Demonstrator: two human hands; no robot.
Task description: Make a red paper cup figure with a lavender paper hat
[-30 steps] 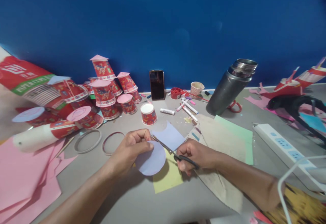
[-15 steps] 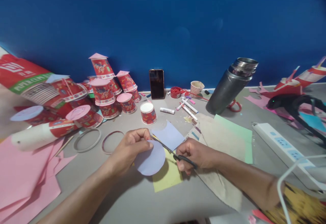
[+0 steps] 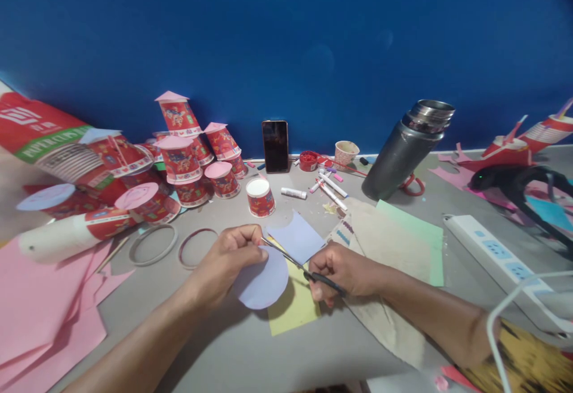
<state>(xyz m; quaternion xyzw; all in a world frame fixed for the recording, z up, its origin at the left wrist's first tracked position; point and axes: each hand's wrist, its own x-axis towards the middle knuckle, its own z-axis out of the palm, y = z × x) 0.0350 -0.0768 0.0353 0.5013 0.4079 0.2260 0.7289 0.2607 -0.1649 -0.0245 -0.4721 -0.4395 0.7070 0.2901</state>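
Observation:
A round lilac paper disc [image 3: 262, 281] is pinched at its upper edge by my left hand [image 3: 235, 262]. My right hand [image 3: 338, 271] is closed around the black handles of a pair of scissors [image 3: 324, 281], whose blades point up and left along the disc's upper edge, near my left fingertips. Under and behind the blades lie a lilac sheet with a curved cut-out [image 3: 298, 237] and a yellow sheet [image 3: 293, 306]. Just behind stands a red paper cup [image 3: 261, 199] with a white top.
Red cups with paper tops [image 3: 181, 163] are stacked at the left, above pink sheets [image 3: 36, 309] and two tape rings [image 3: 153, 245]. A phone [image 3: 276, 148], markers [image 3: 331, 193] and a dark flask [image 3: 403, 154] stand or lie behind. A power strip [image 3: 501, 256] is at the right.
The lilac disc has shifted slightly to the left in my left hand. Both hands are otherwise almost where they were.

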